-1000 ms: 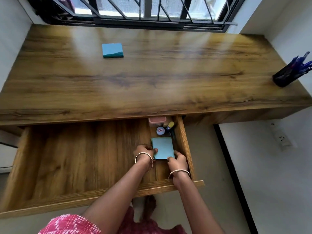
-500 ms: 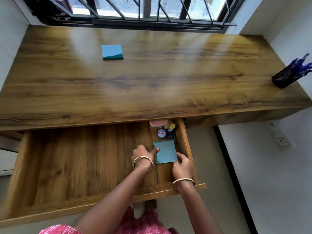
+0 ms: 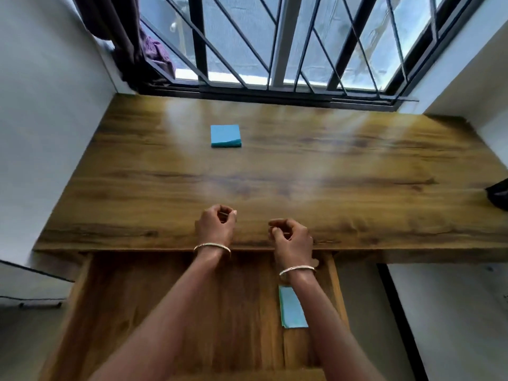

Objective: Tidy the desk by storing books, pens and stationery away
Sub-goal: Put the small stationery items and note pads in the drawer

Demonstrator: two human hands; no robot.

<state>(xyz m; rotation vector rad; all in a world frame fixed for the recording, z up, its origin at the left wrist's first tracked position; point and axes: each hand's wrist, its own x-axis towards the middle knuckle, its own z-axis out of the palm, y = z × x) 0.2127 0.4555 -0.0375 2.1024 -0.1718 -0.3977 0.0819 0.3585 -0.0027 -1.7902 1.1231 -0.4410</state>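
A blue sticky-note pad (image 3: 225,136) lies on the wooden desk (image 3: 343,171), towards the back left. A second, teal pad (image 3: 291,307) lies in the open drawer (image 3: 170,312) at its right side, partly hidden by my right forearm. My left hand (image 3: 215,225) hovers over the desk's front edge with fingers loosely curled and nothing in it. My right hand (image 3: 291,237) is beside it, also curled and holding nothing.
A dark pen holder (image 3: 499,195) sits at the desk's right edge, mostly cut off. A barred window (image 3: 275,45) runs along the back with a dark curtain (image 3: 132,37) at its left. White walls close in both sides.
Both hands let go of the teal pad in the drawer and rose to the desk's front edge. The view tilted up towards the window.
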